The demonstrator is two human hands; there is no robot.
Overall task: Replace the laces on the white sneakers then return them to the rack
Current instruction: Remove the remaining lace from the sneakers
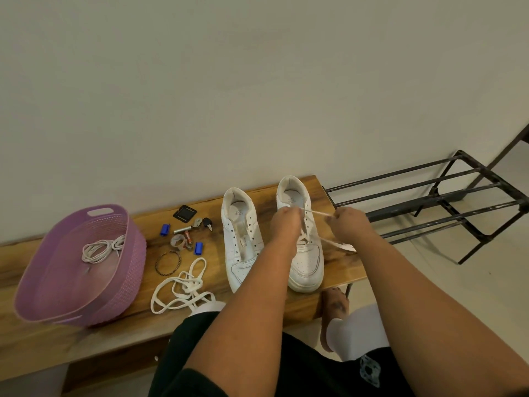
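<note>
On the wooden surface [303, 306], a glossy plank with dark grain set against a plain wall, two white sneakers stand side by side, their toes toward the person and their heels toward the wall, long axes running near to far. The left sneaker [240, 247] is smooth leather with empty eyelets and a bare tongue. The right sneaker [305, 253] is partly laced with a flat white lace [317, 212].

The left hand [284, 220] reaches over the right sneaker's tongue, fingers curled and pinching the lace near the upper eyelets. The right hand [349, 220] is just beside the shoe's outer side, fingers closed on the lace's other stretch, which is pulled taut between the two hands. Both forearms extend forward from the lap.

A loose flat lace [183, 285] lies in tangled loops near the front edge. A lilac woven-pattern plastic basket [120, 285], oval with a cut-out handle, holds a coiled thin cord [100, 249]. Between basket and shoes lie small items: keys [203, 223], two blue clips [165, 229], and a twisted metal bangle [168, 263]. A dark metal-bar rack [446, 207] stands on the floor to the right.
</note>
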